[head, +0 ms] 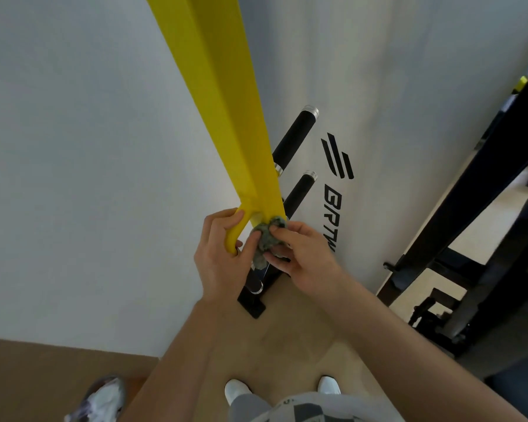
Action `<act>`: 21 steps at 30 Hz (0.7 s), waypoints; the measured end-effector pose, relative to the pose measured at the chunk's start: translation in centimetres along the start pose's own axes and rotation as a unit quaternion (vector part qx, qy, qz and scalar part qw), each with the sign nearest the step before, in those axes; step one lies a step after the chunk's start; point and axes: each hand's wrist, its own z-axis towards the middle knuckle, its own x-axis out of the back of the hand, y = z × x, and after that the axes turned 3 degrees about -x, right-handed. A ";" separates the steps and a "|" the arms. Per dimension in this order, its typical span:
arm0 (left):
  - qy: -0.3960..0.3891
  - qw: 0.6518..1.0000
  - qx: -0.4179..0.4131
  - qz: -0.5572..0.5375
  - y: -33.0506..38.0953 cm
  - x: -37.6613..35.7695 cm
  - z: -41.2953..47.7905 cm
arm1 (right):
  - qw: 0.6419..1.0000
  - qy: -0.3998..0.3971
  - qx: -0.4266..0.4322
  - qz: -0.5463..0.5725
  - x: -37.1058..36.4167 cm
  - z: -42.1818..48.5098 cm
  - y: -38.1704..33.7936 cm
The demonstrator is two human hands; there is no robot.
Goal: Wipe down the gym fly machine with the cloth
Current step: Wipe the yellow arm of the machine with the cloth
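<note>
A long yellow arm of the fly machine runs from the top down to the middle of the view. It ends in a curved yellow hook. My left hand grips that hook end. My right hand holds a crumpled grey-green cloth pressed against the lower end of the yellow arm. Two black padded handles with chrome caps jut out behind the arm, in front of the machine's white panel, which carries black lettering.
A black base plate sits on the tan floor below my hands. A black machine frame and a dark seat fill the right side. My white shoes stand at the bottom; another person's shoe is at bottom left.
</note>
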 end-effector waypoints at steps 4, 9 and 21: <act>-0.009 1.000 -0.001 -0.012 0.1 0.4 -0.2 | 1.000 -0.009 -0.026 -0.006 0.2 1.0 0.9; -0.024 1.000 -0.008 -0.014 0.2 1.1 -0.2 | 0.998 0.022 -0.063 -0.008 0.7 2.3 2.8; -0.044 0.998 -0.009 -0.043 0.4 1.4 -0.1 | 0.998 -0.020 -0.029 0.044 1.1 1.8 1.7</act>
